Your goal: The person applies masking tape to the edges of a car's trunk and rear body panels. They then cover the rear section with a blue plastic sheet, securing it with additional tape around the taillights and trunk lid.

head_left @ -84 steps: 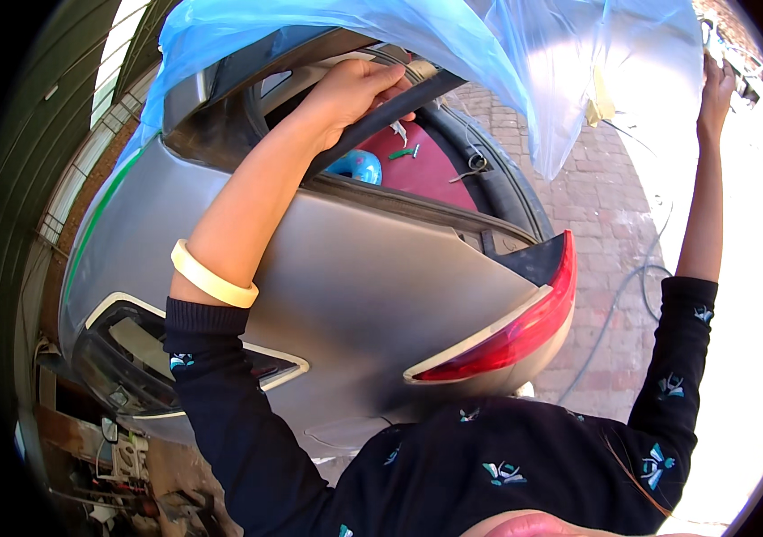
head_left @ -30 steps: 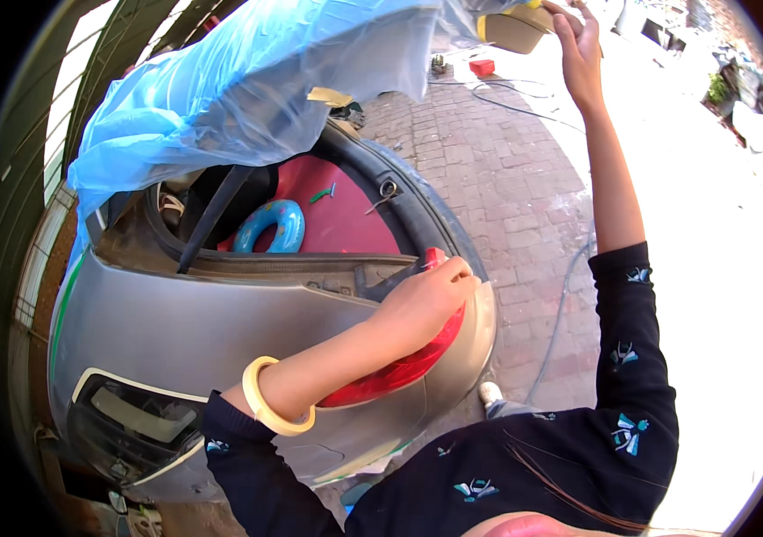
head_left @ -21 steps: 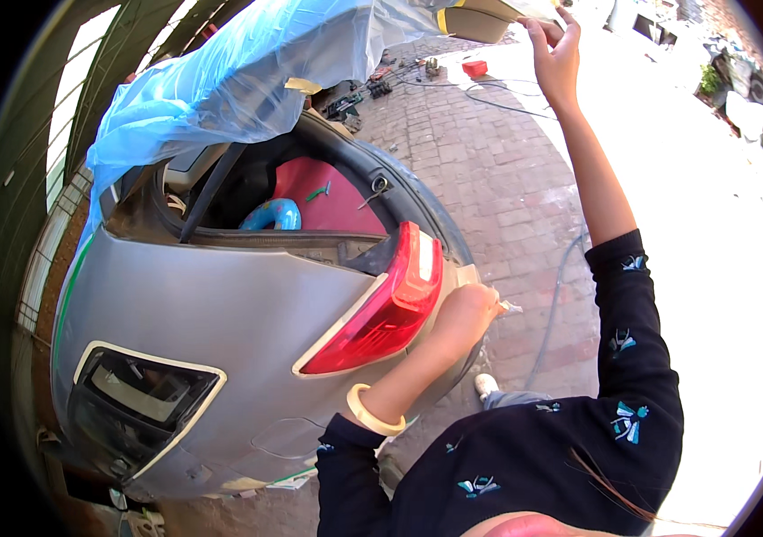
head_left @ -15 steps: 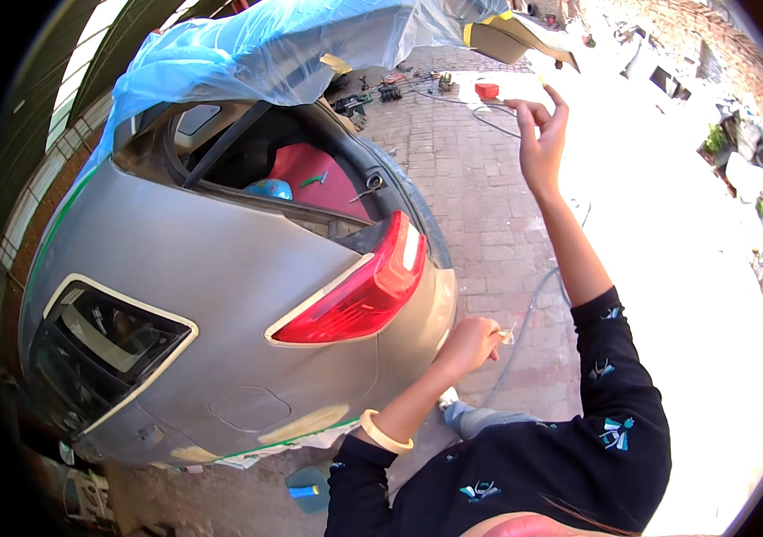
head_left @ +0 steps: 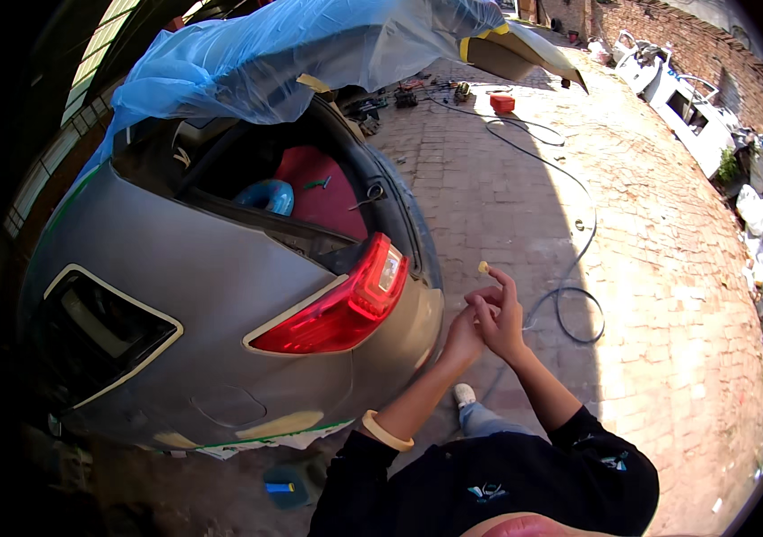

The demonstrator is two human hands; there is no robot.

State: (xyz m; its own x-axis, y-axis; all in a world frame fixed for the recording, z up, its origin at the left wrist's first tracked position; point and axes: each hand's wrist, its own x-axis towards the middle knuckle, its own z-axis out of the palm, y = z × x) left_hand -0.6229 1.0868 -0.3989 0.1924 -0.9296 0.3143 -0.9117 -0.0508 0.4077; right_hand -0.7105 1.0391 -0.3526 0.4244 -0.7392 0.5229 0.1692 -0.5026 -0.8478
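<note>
Both hands meet in front of me, just right of the car's red tail light [head_left: 332, 309]. My left hand [head_left: 464, 338] is closed, its fingertips partly hidden by the right hand, so what it grips does not show. My right hand [head_left: 503, 315] has its thumb and middle finger curled together against the left. Its index finger points up, with a small yellowish scrap [head_left: 483, 267] at the tip. A cream ring like a masking tape roll [head_left: 387, 431] circles my left wrist. Pale masking tape [head_left: 296, 315] borders the tail light on the dull grey car body [head_left: 211, 259].
Blue plastic film [head_left: 247, 67] drapes the raised tailgate. A swim ring [head_left: 274, 195] lies in the open boot. A hose [head_left: 578, 259] loops over the brick paving near a red box [head_left: 502, 104]. A teal container [head_left: 296, 483] stands below the car. Scrap panels [head_left: 681, 112] line the wall.
My right hand has come down from high at the right to meet the left hand. The left hand has stayed near the tail light. My view has shifted slightly.
</note>
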